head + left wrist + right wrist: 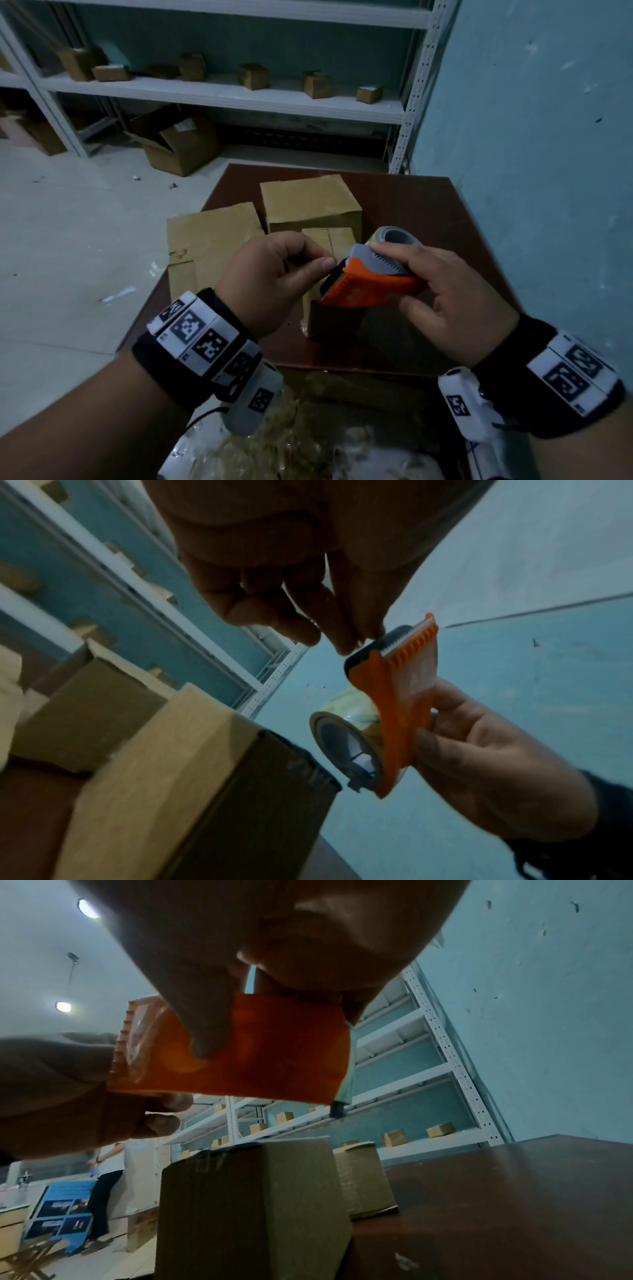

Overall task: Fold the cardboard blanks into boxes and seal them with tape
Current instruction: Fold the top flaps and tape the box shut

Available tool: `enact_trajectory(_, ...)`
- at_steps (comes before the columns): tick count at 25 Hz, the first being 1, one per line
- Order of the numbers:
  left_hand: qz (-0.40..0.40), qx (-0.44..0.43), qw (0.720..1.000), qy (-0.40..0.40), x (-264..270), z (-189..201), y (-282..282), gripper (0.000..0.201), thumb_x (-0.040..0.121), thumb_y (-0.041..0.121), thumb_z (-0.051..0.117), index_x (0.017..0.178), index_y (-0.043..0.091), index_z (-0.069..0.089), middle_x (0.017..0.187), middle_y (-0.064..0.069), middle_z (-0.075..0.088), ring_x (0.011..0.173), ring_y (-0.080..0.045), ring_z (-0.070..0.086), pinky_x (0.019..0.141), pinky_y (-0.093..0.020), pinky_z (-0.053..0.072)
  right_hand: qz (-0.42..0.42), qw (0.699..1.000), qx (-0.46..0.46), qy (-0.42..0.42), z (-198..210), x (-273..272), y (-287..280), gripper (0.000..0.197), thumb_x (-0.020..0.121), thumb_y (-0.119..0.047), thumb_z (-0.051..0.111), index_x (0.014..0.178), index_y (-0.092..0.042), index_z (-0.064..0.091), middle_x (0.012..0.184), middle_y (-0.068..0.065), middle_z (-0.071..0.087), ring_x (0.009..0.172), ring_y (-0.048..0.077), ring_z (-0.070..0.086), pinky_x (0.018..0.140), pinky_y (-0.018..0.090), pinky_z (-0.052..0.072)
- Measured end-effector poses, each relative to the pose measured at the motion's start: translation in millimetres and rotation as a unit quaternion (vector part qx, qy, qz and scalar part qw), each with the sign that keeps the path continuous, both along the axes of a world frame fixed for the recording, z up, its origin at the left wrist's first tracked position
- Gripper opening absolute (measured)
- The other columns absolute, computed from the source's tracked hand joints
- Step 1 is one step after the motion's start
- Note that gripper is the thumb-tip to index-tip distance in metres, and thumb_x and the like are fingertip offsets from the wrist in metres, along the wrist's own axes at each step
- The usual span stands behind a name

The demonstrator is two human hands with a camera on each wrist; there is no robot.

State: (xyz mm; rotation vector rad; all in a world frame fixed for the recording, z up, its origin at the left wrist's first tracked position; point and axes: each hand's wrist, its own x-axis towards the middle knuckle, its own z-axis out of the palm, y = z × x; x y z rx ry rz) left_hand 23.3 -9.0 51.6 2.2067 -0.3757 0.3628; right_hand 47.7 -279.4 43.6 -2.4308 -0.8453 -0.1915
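Right hand point(455, 301) grips the tape dispenser point(373, 277); left hand point(270, 274) pinches at its blade, tape end indiscernible.

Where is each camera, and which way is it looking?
Head: sits up on the person's head, looks forward and down at the table; shows both hands, left hand and right hand, holding the tape dispenser above a small box.
Left wrist: sits under the left wrist, looks along the fingers toward the shelves.
Right wrist: sits under the right wrist, looks up past the fingers.
Shared: all three show the orange dispenser and a cardboard box.
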Motion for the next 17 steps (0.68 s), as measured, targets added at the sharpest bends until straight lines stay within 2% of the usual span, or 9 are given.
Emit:
enact_trajectory(2, 0.034, 0.041, 0.997, -0.055, -4.2, -1.6, -4.2, 0.015, 0.092, 0.029, 0.071, 0.087, 0.04, 0.064, 0.074, 0.026, 0.061, 0.08, 0.012, 0.061, 0.067, -0.002, 0.043, 0.007, 1.0, -0.018, -0.013, 0.1, 3.6, -5.5, 0.072, 0.087, -0.037, 0.064, 0.153, -0.048, 0.037, 0.131, -0.017, 0.061, 0.114, 0.0, 0.053, 0.103, 0.038, 0.044)
enact_trajectory(4, 0.056, 0.046, 0.995, -0.063, -11.1, -7.8, -7.8, 0.008, 0.092, 0.035, 0.066, 0.087, 0.041, 0.062, 0.074, 0.025, 0.06, 0.08, 0.01, 0.062, 0.067, -0.003, 0.043, 0.005, 1.0, -0.02, 0.007, -0.7, 7.6, -14.9, 0.069, 0.091, -0.039, 0.066, 0.154, -0.049, 0.039, 0.127, -0.02, 0.061, 0.111, 0.002, 0.055, 0.1, 0.038, 0.047)
enact_trajectory(6, 0.076, 0.031, 0.996, -0.025, -16.9, -15.1, -8.4, 0.01, 0.092, 0.039, 0.064, 0.083, 0.042, 0.061, 0.073, 0.02, 0.065, 0.079, 0.005, 0.064, 0.063, -0.008, 0.047, -0.001, 0.999, -0.012, 0.034, 0.6, 9.4, -26.2, 0.066, 0.095, -0.037, 0.069, 0.152, -0.053, 0.041, 0.127, -0.015, 0.064, 0.111, 0.007, 0.059, 0.1, 0.039, 0.05)
enact_trajectory(8, 0.101, 0.008, 0.995, 0.015, -18.6, -18.9, -1.8, 0.012, 0.092, 0.039, 0.067, 0.081, 0.042, 0.064, 0.073, 0.017, 0.069, 0.077, 0.004, 0.065, 0.06, -0.012, 0.048, -0.013, 0.999, -0.008, 0.044, 3.2, 10.0, -38.8, 0.067, 0.092, -0.036, 0.072, 0.15, -0.055, 0.044, 0.127, -0.011, 0.066, 0.11, 0.005, 0.061, 0.096, 0.028, 0.051)
enact_trajectory(9, 0.11, -0.002, 0.994, 0.028, -18.6, -19.5, 2.7, 0.011, 0.091, 0.039, 0.068, 0.08, 0.04, 0.066, 0.073, 0.017, 0.07, 0.076, 0.004, 0.066, 0.061, -0.013, 0.048, -0.023, 0.999, -0.011, 0.041, 4.8, 10.4, -44.9, 0.067, 0.09, -0.036, 0.073, 0.148, -0.056, 0.046, 0.127, -0.01, 0.067, 0.109, 0.003, 0.062, 0.095, 0.023, 0.049)
enact_trajectory(12, 0.089, -0.009, 0.994, 0.069, -22.2, -21.9, 12.4, 0.007, 0.085, 0.041, 0.071, 0.081, 0.036, 0.07, 0.076, 0.022, 0.072, 0.072, 0.004, 0.068, 0.059, -0.011, 0.051, -0.032, 0.998, -0.023, 0.053, 8.8, 9.5, -55.0, 0.063, 0.088, -0.042, 0.073, 0.145, -0.059, 0.048, 0.124, -0.01, 0.069, 0.106, 0.002, 0.065, 0.091, 0.021, 0.049)
enact_trajectory(14, 0.073, -0.004, 0.992, 0.107, -25.4, -24.8, 11.7, 0.011, 0.078, 0.045, 0.072, 0.08, 0.034, 0.072, 0.078, 0.027, 0.072, 0.071, 0.004, 0.069, 0.061, -0.01, 0.052, -0.033, 0.998, -0.034, 0.046, 10.6, 7.6, -57.3, 0.058, 0.086, -0.051, 0.073, 0.138, -0.062, 0.052, 0.11, -0.01, 0.073, 0.091, 0.002, 0.067, 0.081, 0.02, 0.049)
enact_trajectory(16, 0.073, -0.002, 0.99, 0.124, -25.5, -28.6, 9.2, 0.019, 0.074, 0.051, 0.069, 0.081, 0.033, 0.073, 0.077, 0.026, 0.072, 0.069, 0.004, 0.069, 0.06, -0.014, 0.054, -0.048, 0.997, -0.047, 0.023, 14.3, 7.3, -57.9, 0.056, 0.078, -0.061, 0.066, 0.132, -0.065, 0.054, 0.09, -0.011, 0.07, 0.077, 0.004, 0.064, 0.074, 0.027, 0.047)
enact_trajectory(17, 0.078, 0.002, 0.989, 0.129, -23.9, -30.5, 7.5, 0.021, 0.075, 0.052, 0.069, 0.082, 0.033, 0.073, 0.075, 0.024, 0.073, 0.068, 0.003, 0.069, 0.06, -0.018, 0.056, -0.052, 0.997, -0.054, 0.013, 15.7, 7.1, -57.5, 0.057, 0.076, -0.063, 0.064, 0.132, -0.063, 0.054, 0.086, -0.015, 0.066, 0.074, 0.003, 0.062, 0.073, 0.029, 0.045)
